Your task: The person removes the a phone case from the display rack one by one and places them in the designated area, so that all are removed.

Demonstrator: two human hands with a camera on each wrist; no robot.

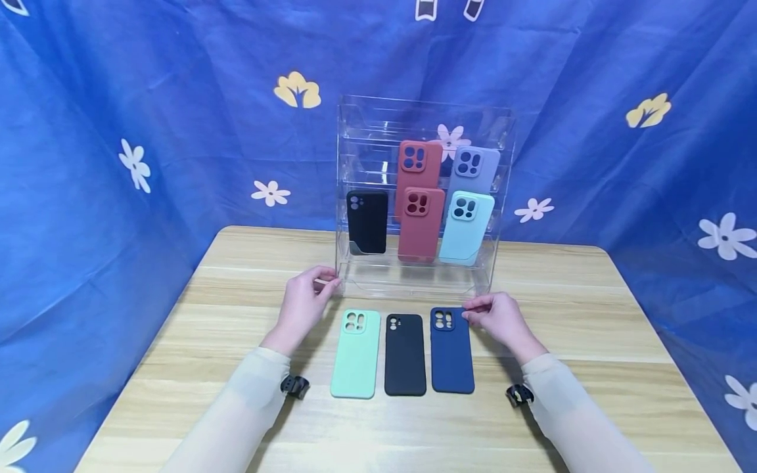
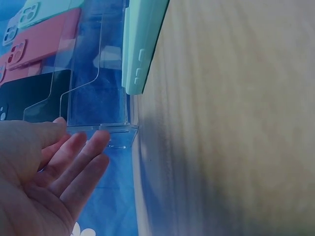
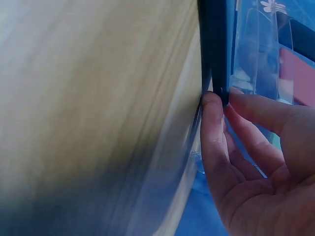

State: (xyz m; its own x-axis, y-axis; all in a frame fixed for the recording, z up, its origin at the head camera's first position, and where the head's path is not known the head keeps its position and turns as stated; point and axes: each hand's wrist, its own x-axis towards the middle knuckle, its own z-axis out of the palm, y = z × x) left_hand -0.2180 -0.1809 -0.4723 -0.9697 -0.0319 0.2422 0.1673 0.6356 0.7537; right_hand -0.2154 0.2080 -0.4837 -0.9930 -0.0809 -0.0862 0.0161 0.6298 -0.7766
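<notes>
Our right hand (image 1: 499, 320) pinches the matte navy case (image 1: 452, 351) by its top corner, mid-tabletop (image 1: 591, 341). Our left hand (image 1: 304, 299), fingers relaxed, touches the clear rack (image 1: 414, 279). The wrist views cut off the case.

sleeves (image 1: 248, 401): long, pale cream, thin fabric, worn to both wrists | wrist mounts (image 1: 294, 385): small black clips strapped under each wrist | hands: bare, ungloved

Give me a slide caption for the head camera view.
Right hand pinches navy case; left hand touches clear rack.
</notes>
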